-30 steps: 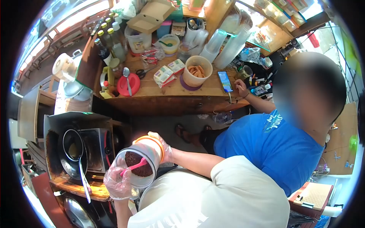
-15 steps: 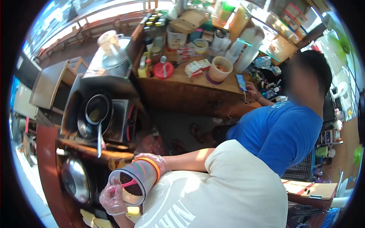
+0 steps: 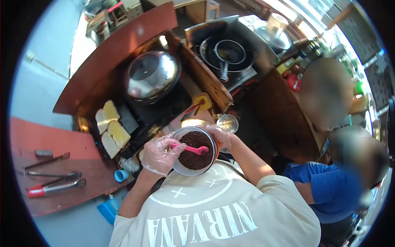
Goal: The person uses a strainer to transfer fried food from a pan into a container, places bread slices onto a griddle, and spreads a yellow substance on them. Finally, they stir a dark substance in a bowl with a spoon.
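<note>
1. The tub (image 3: 181,166) is a round clear container, seen from straight above, with an orange band on its right side. It is filled nearly to the rim with a dark brown, crumbly mass.
2. A pink spoon (image 3: 193,149) lies across that mass, its bowl to the right and its handle running left.
3. The tub is held in the air close to the person's chest, above the edge of the cooking stand.
4. Half a second ago the tub was tilted, showing its striped side, and sat low and left in the view. Now its mouth faces up and it sits near the middle.
5. The view has swung too: the frying pan (image 3: 228,51) has gone from the left to the top, and the steel lid (image 3: 151,76) now lies above the tub.
6. The left hand (image 3: 159,155), in a clear glove, comes in from below with its fingers pinching the spoon handle.
7. The right hand (image 3: 222,138), also gloved, wraps the tub's far right rim with its fingers curled around it and its forearm bent back toward the body.
8. Pale slabs (image 3: 111,127) are stacked just left of the tub, and tongs (image 3: 53,187) rest on the red-brown desk (image 3: 41,140) farther left.
9. A person in a blue shirt (image 3: 325,185) is at the lower right.
</note>
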A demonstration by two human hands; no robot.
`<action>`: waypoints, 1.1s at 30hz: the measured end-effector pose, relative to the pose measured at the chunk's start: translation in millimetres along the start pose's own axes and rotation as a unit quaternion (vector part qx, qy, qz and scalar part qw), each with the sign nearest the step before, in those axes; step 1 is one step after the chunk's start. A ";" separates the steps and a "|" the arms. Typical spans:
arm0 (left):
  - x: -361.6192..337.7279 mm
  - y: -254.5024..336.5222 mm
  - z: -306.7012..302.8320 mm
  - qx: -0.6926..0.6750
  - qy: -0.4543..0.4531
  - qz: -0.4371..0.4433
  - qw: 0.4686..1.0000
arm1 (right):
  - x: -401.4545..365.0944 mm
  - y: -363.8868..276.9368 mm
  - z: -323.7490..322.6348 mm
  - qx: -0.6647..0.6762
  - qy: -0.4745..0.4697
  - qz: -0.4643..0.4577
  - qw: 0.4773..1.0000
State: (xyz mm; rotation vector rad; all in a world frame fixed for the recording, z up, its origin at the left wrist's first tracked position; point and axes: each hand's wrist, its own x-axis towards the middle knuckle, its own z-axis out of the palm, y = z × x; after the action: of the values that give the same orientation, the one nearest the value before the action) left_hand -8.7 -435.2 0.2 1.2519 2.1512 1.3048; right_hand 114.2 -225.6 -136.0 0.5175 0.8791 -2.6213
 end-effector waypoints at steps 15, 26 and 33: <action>-56.8 28.8 2.5 0.026 0.118 -0.142 0.982 | 29.7 -8.9 13.8 -0.052 -0.121 0.103 0.986; -67.8 14.4 33.4 0.130 0.139 -0.186 0.964 | 28.1 36.9 -17.7 0.201 -0.130 0.169 0.956; -35.3 11.9 -6.8 0.235 0.209 0.010 0.949 | 70.8 36.7 8.3 0.217 -0.143 0.149 0.954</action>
State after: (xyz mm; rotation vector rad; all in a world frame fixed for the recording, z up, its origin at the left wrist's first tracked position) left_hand 12.7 -465.3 8.4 1.2427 2.8884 1.1861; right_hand 65.1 -271.9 -179.2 0.3278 0.1188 -2.5129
